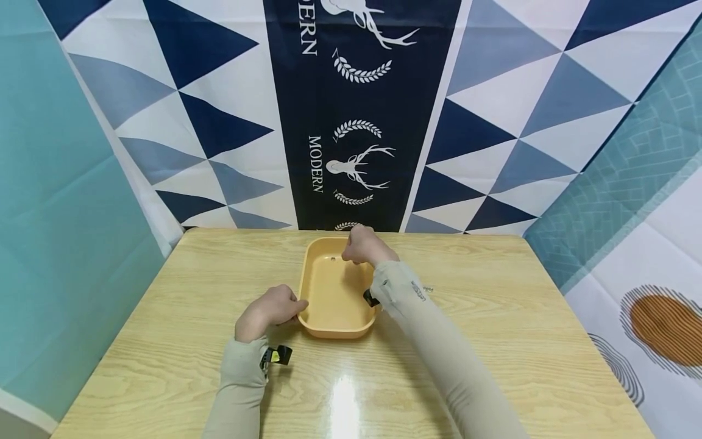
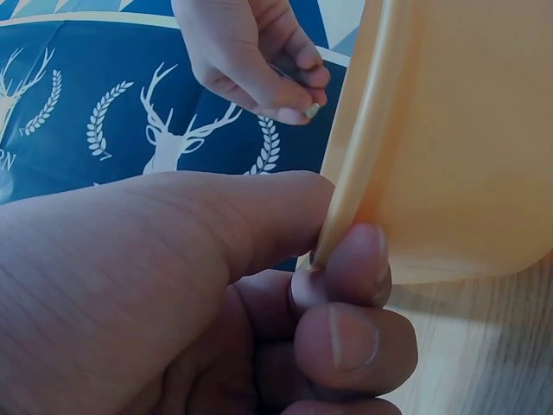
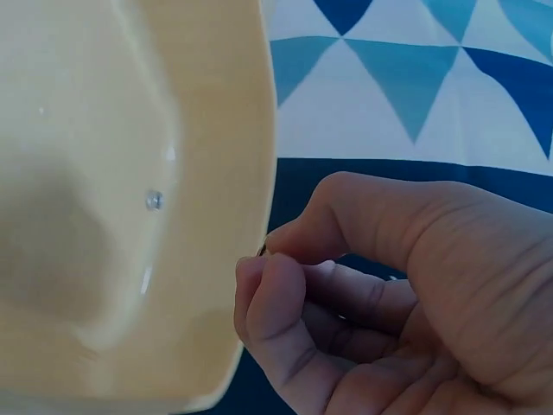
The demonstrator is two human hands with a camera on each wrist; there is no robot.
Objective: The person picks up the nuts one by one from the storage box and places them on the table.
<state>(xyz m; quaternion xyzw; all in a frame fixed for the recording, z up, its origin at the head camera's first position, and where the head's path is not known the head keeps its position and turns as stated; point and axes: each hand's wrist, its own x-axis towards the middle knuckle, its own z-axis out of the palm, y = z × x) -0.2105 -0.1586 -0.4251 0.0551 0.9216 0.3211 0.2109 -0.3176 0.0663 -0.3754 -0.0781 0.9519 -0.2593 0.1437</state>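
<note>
A yellow rectangular plastic tray [image 1: 334,333] sits on the table. My left hand [image 1: 271,312] pinches its left rim between thumb and index finger, as the left wrist view shows from close by at the tray wall [image 2: 363,130]. Above the tray's far right corner is my right hand [image 1: 364,245]. Its thumb and index finger pinch a tiny shiny thing [image 3: 262,250], mostly covered by the fingertips, so its kind cannot be made out. Inside the tray, near the far end, lies a small clear, shiny piece [image 3: 154,201].
Several small silvery bits [image 1: 428,289] lie on the wooden table [image 1: 493,317] just right of my right sleeve, which partly hides that area. A patterned cloth [image 1: 351,122] hangs behind the table's back edge. Fabric walls stand on both sides.
</note>
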